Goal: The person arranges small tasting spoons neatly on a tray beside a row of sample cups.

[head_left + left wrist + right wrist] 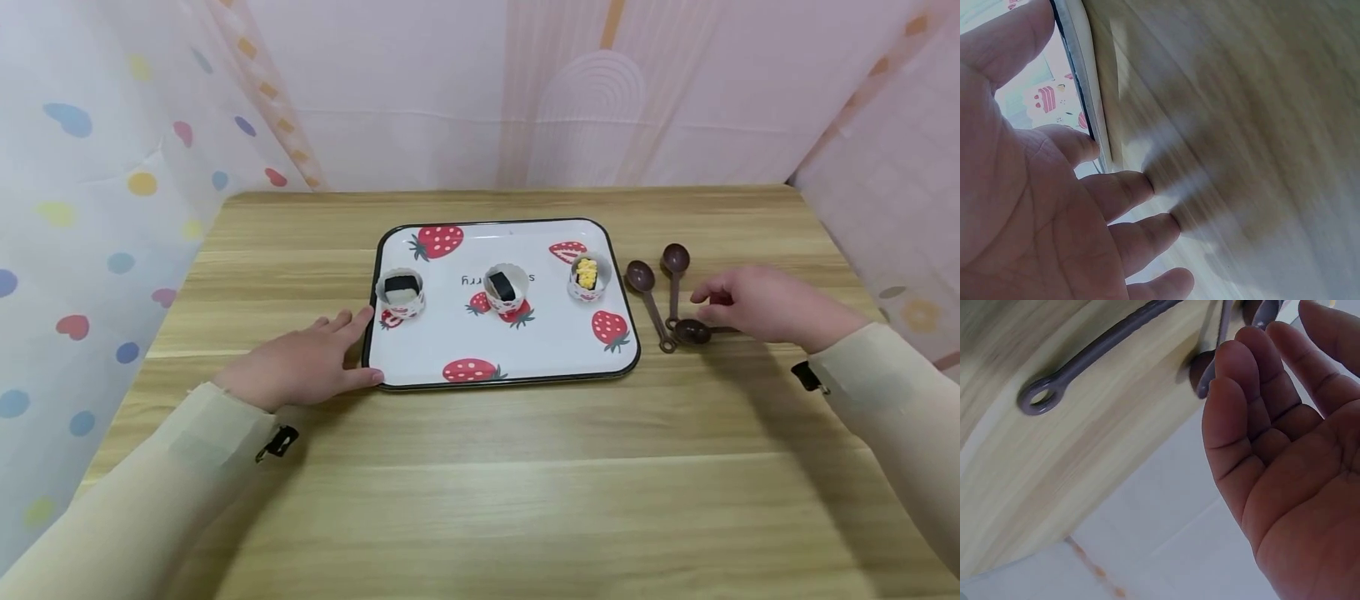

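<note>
apparently, left hand point(303, 367) steadied tray point(405, 354), fingers spread and loose at its left edge, thumb by near left corner, grasping nothing. right hand point(765, 304) seemed poised over spoon point(692, 332), fingers bent but free; spoon lay between tray and right edge of tabletop point(487, 483). two other spoons point(641, 276) lay beside, bowls toward far edge. paper cups point(517, 302) stood apart inside tray, perhaps keeping food point(501, 286) separate. right wrist view showed ringed handle end point(1041, 397), hidden in head view; left wrist view, fingertips beyond rim point(1075, 81).
</note>
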`<state>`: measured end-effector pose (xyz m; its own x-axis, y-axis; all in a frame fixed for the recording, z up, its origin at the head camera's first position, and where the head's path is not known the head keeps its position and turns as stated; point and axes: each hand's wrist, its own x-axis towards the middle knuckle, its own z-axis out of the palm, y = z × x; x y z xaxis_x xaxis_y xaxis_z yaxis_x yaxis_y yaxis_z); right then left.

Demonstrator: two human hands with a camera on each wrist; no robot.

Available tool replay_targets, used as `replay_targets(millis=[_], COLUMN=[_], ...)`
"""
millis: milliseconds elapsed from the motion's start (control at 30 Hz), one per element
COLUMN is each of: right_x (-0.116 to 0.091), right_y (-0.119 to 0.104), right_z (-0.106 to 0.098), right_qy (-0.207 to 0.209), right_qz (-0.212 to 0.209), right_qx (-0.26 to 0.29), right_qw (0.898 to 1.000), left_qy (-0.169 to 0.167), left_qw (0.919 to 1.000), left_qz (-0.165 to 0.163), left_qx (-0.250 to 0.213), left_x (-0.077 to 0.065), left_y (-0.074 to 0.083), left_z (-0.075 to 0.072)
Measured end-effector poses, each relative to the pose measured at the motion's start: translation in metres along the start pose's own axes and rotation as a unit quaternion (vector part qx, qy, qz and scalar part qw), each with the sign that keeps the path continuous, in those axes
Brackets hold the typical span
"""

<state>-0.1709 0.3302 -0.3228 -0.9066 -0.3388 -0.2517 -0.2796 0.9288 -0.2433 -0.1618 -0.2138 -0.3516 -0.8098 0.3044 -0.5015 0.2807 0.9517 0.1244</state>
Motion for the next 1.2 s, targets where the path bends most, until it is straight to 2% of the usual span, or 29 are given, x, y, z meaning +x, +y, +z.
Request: replay_targets(millis=[200, 400, 600, 800, 1033, 1200], right_x=[-0.005, -0.010, -0.011, -0.011, -0.011, -0.013], right_y=[0.011, 0.031, 0.047, 0.050, 0.049, 0.049], right_z=[0.000, 0.004, 0.010, 0.014, 0.016, 0.013], right_qy=[-0.004, -0.031, -0.041, -0.053, -0.049, -0.046], right_qz=[0.007, 0.015, 0.016, 0.026, 0.006, 0.013], right_qx=[-0.005, -0.038, -0.043, -0.038, -0.050, -0.044], right_qw=[1.000, 0.999, 0.998, 0.998, 0.998, 0.998], left_qy=[0.000, 0.004, 0.002, 0.000, -0.004, -0.005], left_qw=[1.0000, 1.0000, 1.0000, 1.0000, 1.0000, 1.0000], left_qz=[0.000, 0.003, 0.000, -0.001, -0.003, -0.004], left_qx=[0.001, 0.005, 0.001, -0.006, -0.006, -0.005], left_x=[-0.001, -0.001, -0.001, -0.002, -0.002, -0.004], left_y=[-0.001, -0.001, -0.001, -0.002, -0.002, -0.002], left_z=[0.000, 0.001, 0.001, 0.001, 0.003, 0.002])
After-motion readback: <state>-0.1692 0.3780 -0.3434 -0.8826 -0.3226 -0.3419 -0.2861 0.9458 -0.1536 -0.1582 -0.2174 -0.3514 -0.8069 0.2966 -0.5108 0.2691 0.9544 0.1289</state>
